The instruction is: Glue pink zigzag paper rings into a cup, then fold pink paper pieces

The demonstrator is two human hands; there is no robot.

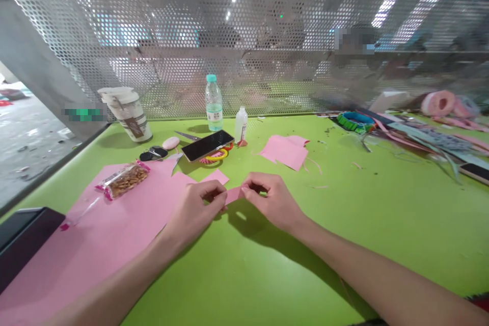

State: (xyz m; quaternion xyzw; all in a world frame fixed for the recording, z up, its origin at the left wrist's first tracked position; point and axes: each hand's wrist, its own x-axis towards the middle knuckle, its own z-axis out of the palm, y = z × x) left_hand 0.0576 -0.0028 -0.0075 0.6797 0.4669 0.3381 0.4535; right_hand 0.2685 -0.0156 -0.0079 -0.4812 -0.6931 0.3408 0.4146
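Between my two hands, just above the green table (244, 275), is a small piece of pink paper (234, 194). My left hand (202, 201) pinches its left end with thumb and fingers. The right end is pinched the same way by my right hand (271, 196). A large pink sheet (126, 224) lies under and beside my left forearm, and a small pink scrap (216, 177) rests just beyond my left fingers. Farther off, to the right, are more cut pink paper pieces (286, 153).
Beyond my hands, a phone (208, 145) lies on yellow-handled scissors (219, 155), near a small white bottle (241, 125) and a water bottle (214, 104). A paper cup (128, 114) and a nut packet (128, 181) are left. Paper strips (424, 135) clutter the right; a perforated screen (244, 35) stands behind.
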